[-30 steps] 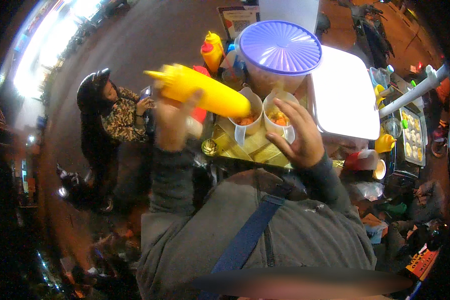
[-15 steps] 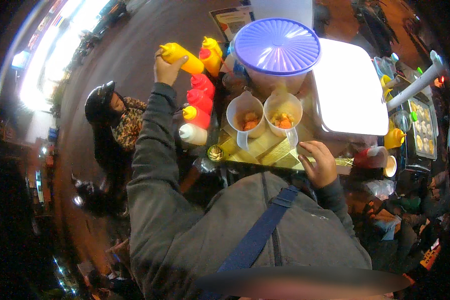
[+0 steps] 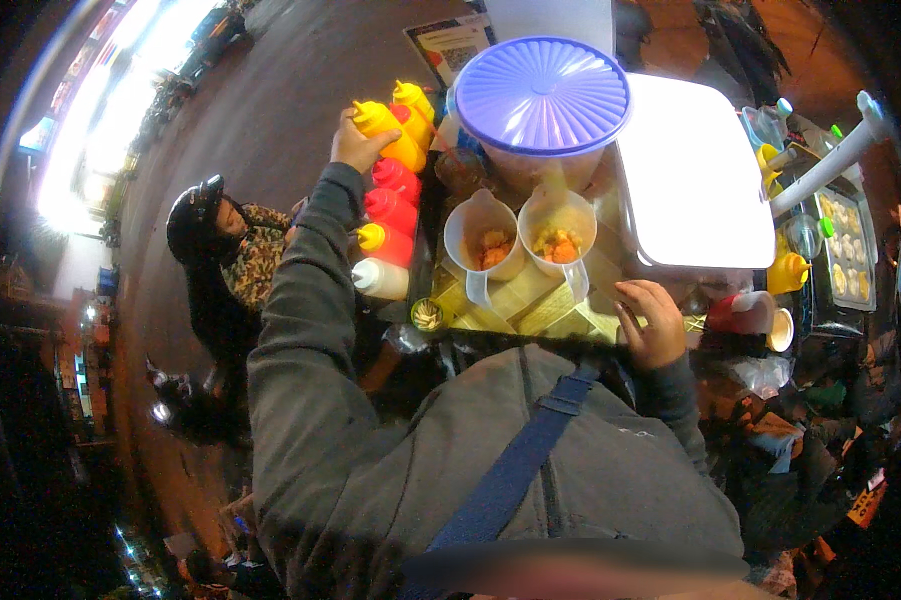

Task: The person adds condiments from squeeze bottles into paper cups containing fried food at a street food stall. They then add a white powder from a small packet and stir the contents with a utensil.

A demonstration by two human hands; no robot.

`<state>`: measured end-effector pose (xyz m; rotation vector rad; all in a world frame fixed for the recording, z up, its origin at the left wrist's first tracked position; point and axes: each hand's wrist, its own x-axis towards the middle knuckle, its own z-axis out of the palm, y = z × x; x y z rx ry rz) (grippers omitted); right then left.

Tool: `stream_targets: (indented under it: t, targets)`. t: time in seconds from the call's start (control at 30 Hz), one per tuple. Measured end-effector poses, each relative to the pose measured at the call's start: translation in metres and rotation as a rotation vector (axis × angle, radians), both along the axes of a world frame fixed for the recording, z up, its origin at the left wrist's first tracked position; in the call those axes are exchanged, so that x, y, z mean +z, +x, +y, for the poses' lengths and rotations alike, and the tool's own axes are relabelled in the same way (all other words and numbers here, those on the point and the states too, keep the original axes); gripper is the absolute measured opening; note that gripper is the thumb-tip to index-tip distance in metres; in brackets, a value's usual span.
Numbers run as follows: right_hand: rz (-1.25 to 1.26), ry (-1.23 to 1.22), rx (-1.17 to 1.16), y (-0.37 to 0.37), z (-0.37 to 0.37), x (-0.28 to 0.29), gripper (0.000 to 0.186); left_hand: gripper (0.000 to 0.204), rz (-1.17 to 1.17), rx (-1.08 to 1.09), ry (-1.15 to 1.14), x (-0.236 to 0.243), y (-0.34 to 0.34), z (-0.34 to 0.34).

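Right hand (image 3: pixel 655 325): half open, fingers loosely bent, nothing seen in it; contact with the table (image 3: pixel 530 315) cannot be told.
Toothpick pot (image 3: pixel 427 315): well left of the right hand, at the table's near corner; could spill if a sleeve catches it.
Right jug (image 3: pixel 575 222): ahead and left of the right hand, food inside; its handle points back toward the body, so a careless knuckle could turn or tip it.
Left jug (image 3: pixel 468 228): just beyond its twin from the right hand; same risk.
White bottle (image 3: pixel 380 280): below the left hand, close by the sleeve (image 3: pixel 315 265); an elbow swing could topple it.
Red bottles (image 3: pixel 392 210): between the white one and the left hand; tightly ranked, so one knock might pass along.
Left hand (image 3: pixel 370 147): closed round the upper yellow bottle (image 3: pixel 400 148), which leans slightly; base seating hidden. Letting go unseated could drop it; over-squeezing could spurt sauce.
Second yellow bottle (image 3: pixel 411 97): just beyond the left hand; crowding may jam the base.
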<state>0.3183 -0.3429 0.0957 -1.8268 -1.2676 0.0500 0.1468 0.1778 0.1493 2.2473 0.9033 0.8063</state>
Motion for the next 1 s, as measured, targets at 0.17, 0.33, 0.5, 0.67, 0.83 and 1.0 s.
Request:
stream_targets:
  t: [0.17, 0.33, 0.5, 0.67, 0.83, 1.0]
  targets:
    - [-0.011, -0.012, -0.007, 0.007, 0.003, -0.009, 0.031, 0.075, 0.162, -0.006, 0.002, -0.016, 0.004, 0.002]
    - [-0.012, -0.030, -0.034, 0.012, 0.005, -0.014, 0.030, 0.070, 0.293, -0.051, -0.778, -0.027, -0.002, 0.061]
    - [-0.021, -0.028, -0.009, 0.015, 0.006, -0.015, 0.030, 0.065, 0.455, -0.053, -0.712, -0.035, 0.013, 0.061]
    - [-0.041, -0.027, -0.021, 0.015, 0.004, -0.017, 0.029, 0.076, 0.999, 0.061, -0.075, 0.020, 0.014, -0.005]
    - [0.021, -0.032, -0.055, 0.017, -0.005, -0.012, 0.030, 0.071, 0.964, -0.023, 0.082, 0.032, -0.004, -0.049]
    - [-0.061, 0.030, -0.069, 0.027, -0.010, 0.007, 0.024, 0.064, 0.868, 0.045, 0.227, 0.051, -0.012, -0.039]
